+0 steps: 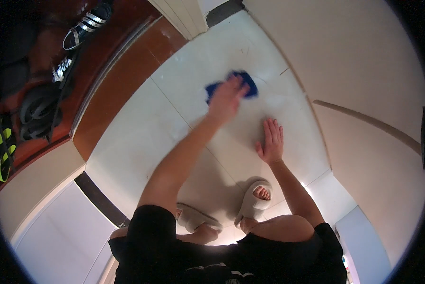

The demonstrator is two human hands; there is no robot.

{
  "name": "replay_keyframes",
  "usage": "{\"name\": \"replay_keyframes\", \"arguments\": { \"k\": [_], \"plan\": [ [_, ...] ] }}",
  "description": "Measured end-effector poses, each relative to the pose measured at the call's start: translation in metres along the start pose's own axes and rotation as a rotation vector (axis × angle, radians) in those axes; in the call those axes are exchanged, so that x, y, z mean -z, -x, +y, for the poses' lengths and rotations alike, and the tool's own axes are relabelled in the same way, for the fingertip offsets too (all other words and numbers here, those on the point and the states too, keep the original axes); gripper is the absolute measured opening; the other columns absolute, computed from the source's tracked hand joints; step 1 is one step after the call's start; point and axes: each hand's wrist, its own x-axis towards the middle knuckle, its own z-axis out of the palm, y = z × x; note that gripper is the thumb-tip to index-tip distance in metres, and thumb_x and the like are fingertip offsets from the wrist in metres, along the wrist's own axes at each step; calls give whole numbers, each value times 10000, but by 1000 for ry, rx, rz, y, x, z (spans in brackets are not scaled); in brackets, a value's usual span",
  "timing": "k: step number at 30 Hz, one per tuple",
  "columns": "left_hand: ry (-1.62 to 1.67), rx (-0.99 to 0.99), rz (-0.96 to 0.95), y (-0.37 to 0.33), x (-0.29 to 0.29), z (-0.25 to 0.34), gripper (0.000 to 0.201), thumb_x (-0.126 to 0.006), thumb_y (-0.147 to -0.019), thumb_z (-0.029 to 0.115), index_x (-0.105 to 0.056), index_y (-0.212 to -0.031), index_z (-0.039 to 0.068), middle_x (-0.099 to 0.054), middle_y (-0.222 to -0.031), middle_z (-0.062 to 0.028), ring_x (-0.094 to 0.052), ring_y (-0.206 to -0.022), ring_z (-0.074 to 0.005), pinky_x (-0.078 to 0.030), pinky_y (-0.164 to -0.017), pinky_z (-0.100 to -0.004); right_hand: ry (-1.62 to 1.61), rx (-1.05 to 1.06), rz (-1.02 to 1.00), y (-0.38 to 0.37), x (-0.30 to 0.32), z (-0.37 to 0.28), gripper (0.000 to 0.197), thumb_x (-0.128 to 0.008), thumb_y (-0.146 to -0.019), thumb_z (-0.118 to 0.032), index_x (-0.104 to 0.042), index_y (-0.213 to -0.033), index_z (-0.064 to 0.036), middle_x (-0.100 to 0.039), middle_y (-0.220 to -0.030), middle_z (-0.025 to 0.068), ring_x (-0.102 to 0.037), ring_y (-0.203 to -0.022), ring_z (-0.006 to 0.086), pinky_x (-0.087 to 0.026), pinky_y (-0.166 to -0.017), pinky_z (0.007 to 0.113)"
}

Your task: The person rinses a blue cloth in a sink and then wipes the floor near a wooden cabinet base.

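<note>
A dark blue cloth [248,84] lies bunched on the pale tiled floor [132,128]. My left hand [225,100] presses down on it, with fingers bent over the fabric; both are smeared by motion. Fabric shows on either side of that hand. To the right and closer to me, my right hand [272,142] rests palm down on the tiles, fingers stretched out, holding nothing. I am crouching, and both of my arms reach forward over the floor.
Light slippers [255,204] are on my feet, close behind my hands. At the left, a reddish-brown raised ledge [127,75] borders the tiles, with sandals [87,24] and other footwear beyond. A beige panel [364,71] bounds the right side. A door frame [181,16] stands far ahead.
</note>
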Motion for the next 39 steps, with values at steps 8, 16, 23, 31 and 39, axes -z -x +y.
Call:
{"name": "replay_keyframes", "arguments": {
  "k": [8, 16, 23, 31, 39],
  "plan": [
    [-120, 70, -26, 25, 29, -34, 412, -573, -934, 101, -636, -1336, 166, -589, -1428, -144, -494, -1397, -317, -421, -1132, -479, -13, -40, 60, 11, -4, 14, 802, -555, -927, -432, -350, -1546, 33, -343, -1620, 238, -304, -1508, 440, -204, -1217, 606],
    [-434, 600, 323, -6, 73, -122, 520, -539, -961, 158, -505, -1455, -2, -455, -1508, -311, -392, -1416, -493, -273, -1214, -532, -60, 21, 54, 3, -2, 4, 827, -571, -904, -409, -325, -1556, 36, -336, -1621, 243, -291, -1513, 440, -200, -1223, 597],
    [1, 4, -20, -3, -34, 48, 482, -552, -909, 133, -589, -1389, 142, -543, -1457, -202, -495, -1364, -405, -390, -1142, -519, -86, -7, 68, 9, -3, 13, 909, -618, -838, -446, -315, -1536, 52, -299, -1621, 273, -238, -1525, 452, -148, -1226, 623],
    [-119, 114, -2, 22, 15, -25, 465, -566, -926, 153, -591, -1390, 134, -532, -1479, -193, -438, -1427, -381, -379, -1128, -561, -175, 23, 211, 11, -5, 15, 853, -481, -959, -512, -291, -1573, 49, -326, -1620, 265, -254, -1527, 452, -169, -1204, 637],
    [-449, 539, 227, -11, 44, -72, 573, -562, -947, 189, -485, -1504, 78, -432, -1559, -248, -388, -1447, -435, -289, -1194, -536, -165, 47, 202, 6, -7, 14, 862, -484, -957, -527, -299, -1568, 53, -326, -1619, 267, -270, -1518, 456, -183, -1201, 638]
  ]
}}
